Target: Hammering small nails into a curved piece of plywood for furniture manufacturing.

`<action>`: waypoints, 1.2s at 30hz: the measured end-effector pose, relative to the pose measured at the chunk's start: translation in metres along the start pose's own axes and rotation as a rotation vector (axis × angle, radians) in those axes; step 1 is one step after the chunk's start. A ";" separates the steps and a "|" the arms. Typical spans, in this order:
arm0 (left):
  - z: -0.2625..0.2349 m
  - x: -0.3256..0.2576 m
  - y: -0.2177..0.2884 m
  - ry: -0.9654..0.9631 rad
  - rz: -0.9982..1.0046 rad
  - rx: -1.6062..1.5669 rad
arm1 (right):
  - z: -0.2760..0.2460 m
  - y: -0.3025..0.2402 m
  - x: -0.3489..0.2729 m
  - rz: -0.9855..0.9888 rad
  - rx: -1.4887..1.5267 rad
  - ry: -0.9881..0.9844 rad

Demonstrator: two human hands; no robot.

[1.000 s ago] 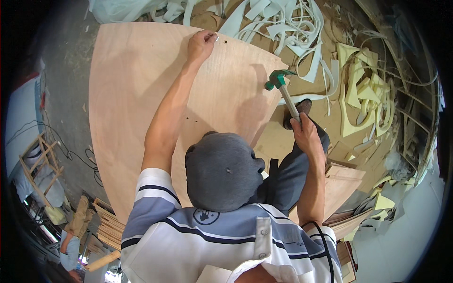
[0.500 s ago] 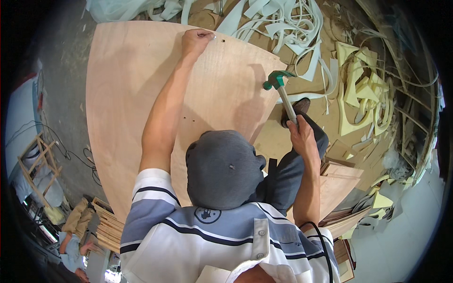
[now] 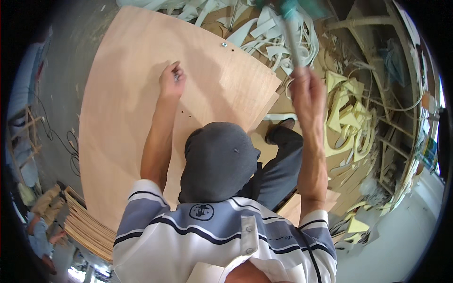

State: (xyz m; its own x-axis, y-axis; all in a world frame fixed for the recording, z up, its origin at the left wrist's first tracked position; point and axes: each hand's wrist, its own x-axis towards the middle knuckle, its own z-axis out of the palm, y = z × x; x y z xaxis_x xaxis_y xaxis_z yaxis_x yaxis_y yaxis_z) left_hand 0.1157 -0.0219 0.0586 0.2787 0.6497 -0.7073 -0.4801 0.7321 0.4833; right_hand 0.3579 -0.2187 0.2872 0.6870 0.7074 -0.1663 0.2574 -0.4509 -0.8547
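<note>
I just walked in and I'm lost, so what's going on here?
A person works over a pale wooden panel. The right hand grips a green-headed hammer, blurred near the picture's top. The left hand, over the panel, holds something small and shiny. A small metal piece sits near the panel's far edge, beside a dark hole.

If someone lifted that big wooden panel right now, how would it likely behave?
The wooden panel is probably stiff, since it lies flat with no visible sag. It would likely be awkward for one person, as it stretches beyond the left hand. Rolling seems unlikely, given its broad, flat face.
</note>
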 end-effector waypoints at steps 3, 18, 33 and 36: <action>-0.020 -0.044 0.015 0.022 -0.008 -0.103 | -0.003 -0.078 0.012 -0.332 0.186 0.204; -0.066 -0.137 0.020 0.047 0.096 0.133 | 0.069 0.003 0.067 -0.091 -0.301 0.075; -0.023 -0.128 -0.001 -0.112 0.096 0.192 | 0.116 0.145 0.021 0.247 -0.314 -0.220; -0.032 -0.135 -0.001 -0.074 0.104 0.174 | 0.085 0.049 0.030 0.135 -0.213 -0.135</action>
State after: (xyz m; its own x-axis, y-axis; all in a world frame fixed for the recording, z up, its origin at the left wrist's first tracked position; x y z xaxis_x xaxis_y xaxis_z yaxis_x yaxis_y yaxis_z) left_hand 0.0521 -0.1163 0.1372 0.2988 0.7320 -0.6123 -0.3606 0.6806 0.6377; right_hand 0.3337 -0.1729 0.1990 0.6315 0.6929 -0.3481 0.3166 -0.6402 -0.7000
